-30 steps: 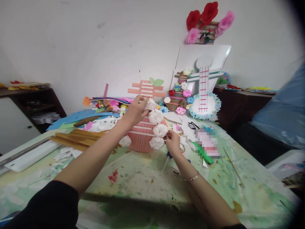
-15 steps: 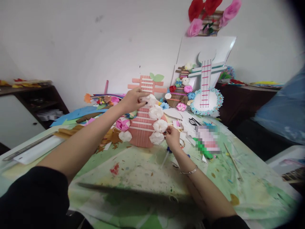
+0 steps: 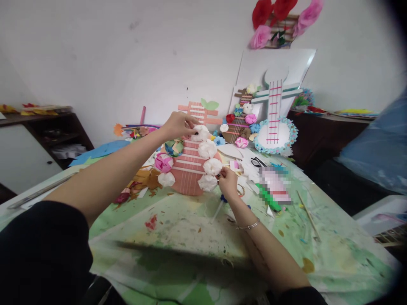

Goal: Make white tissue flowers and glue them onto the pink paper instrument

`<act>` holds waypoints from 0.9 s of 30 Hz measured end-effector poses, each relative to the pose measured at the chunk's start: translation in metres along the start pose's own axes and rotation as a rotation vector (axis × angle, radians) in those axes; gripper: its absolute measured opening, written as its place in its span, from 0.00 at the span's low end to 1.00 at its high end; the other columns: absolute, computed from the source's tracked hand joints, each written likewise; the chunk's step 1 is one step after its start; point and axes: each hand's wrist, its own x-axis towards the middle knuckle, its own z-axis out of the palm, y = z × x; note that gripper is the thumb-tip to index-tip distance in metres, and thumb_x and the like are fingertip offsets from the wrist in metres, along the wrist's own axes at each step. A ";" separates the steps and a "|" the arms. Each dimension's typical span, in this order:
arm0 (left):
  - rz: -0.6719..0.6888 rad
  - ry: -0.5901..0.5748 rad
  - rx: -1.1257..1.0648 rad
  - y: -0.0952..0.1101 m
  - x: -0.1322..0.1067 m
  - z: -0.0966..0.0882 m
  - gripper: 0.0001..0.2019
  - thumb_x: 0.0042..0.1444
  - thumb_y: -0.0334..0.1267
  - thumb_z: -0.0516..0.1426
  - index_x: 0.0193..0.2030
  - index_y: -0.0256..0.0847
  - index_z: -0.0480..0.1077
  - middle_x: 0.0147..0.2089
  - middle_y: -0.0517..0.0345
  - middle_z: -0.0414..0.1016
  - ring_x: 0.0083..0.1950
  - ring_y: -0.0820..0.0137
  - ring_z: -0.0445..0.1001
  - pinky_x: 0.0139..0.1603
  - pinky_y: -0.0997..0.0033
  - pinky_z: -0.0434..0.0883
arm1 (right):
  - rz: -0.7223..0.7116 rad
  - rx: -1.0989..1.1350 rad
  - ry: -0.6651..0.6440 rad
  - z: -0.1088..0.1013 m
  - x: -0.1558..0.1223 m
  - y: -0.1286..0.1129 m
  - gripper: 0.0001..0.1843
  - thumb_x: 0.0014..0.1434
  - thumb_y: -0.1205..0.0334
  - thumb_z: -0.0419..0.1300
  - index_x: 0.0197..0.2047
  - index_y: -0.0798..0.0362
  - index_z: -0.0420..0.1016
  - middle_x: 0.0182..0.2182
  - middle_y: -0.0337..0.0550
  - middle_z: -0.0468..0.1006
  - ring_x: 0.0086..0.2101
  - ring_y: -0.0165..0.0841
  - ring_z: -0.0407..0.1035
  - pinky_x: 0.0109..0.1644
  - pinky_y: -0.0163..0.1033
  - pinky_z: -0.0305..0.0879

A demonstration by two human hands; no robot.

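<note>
A pink cardboard lute (image 3: 190,169) with pale strings and white crosswise strips stands upright on the table. White paper flowers run down its right side, and pink, white and green-blue ones sit on its left. My left hand (image 3: 180,126) reaches across the neck, its fingers closed on the topmost white paper flower (image 3: 201,133). Low on the right edge, my right hand (image 3: 228,183) grips the lute beside the lower white flowers (image 3: 208,183). Its fingertips are partly hidden. Two green paper leaves (image 3: 210,104) are at the lute's head.
Behind stand a brown flowered lute (image 3: 237,127) and a white lute with a blue flowered rim (image 3: 276,135). Paper scraps, black glasses (image 3: 259,162), a green item (image 3: 269,198) and a thin stick (image 3: 308,215) lie to the right. A metal ruler (image 3: 41,191) lies left.
My left hand has shifted slightly, uncovering the green-blue flower on the lute's left side. My right hand keeps its hold on the edge. The view has moved a little.
</note>
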 end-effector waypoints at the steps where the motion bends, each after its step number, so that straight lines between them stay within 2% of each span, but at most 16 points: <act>1: -0.002 0.001 -0.005 -0.001 0.001 0.000 0.19 0.45 0.36 0.65 0.45 0.35 0.79 0.34 0.49 0.80 0.31 0.67 0.76 0.33 0.70 0.72 | 0.000 -0.006 -0.003 0.000 0.000 -0.001 0.14 0.63 0.57 0.59 0.48 0.57 0.73 0.44 0.45 0.77 0.41 0.32 0.73 0.44 0.43 0.73; 12: 0.038 0.039 0.016 -0.001 0.005 0.003 0.17 0.42 0.36 0.65 0.42 0.35 0.79 0.30 0.54 0.79 0.32 0.68 0.76 0.37 0.70 0.71 | -0.006 -0.041 -0.006 -0.004 -0.003 -0.008 0.13 0.63 0.57 0.59 0.47 0.57 0.73 0.44 0.44 0.77 0.41 0.32 0.73 0.45 0.44 0.73; 18: 0.077 0.089 0.038 -0.004 0.003 0.008 0.15 0.44 0.36 0.63 0.41 0.36 0.79 0.36 0.54 0.80 0.31 0.70 0.74 0.35 0.72 0.70 | -0.009 -0.007 -0.013 -0.001 -0.002 -0.005 0.13 0.63 0.57 0.59 0.46 0.57 0.73 0.42 0.44 0.77 0.39 0.32 0.73 0.43 0.42 0.73; 27: 0.064 0.065 0.011 -0.004 0.001 0.013 0.18 0.45 0.37 0.61 0.44 0.36 0.79 0.34 0.53 0.80 0.33 0.69 0.75 0.36 0.72 0.70 | -0.001 0.021 -0.019 0.001 -0.001 -0.001 0.13 0.63 0.56 0.59 0.46 0.57 0.73 0.42 0.44 0.77 0.39 0.31 0.73 0.42 0.42 0.73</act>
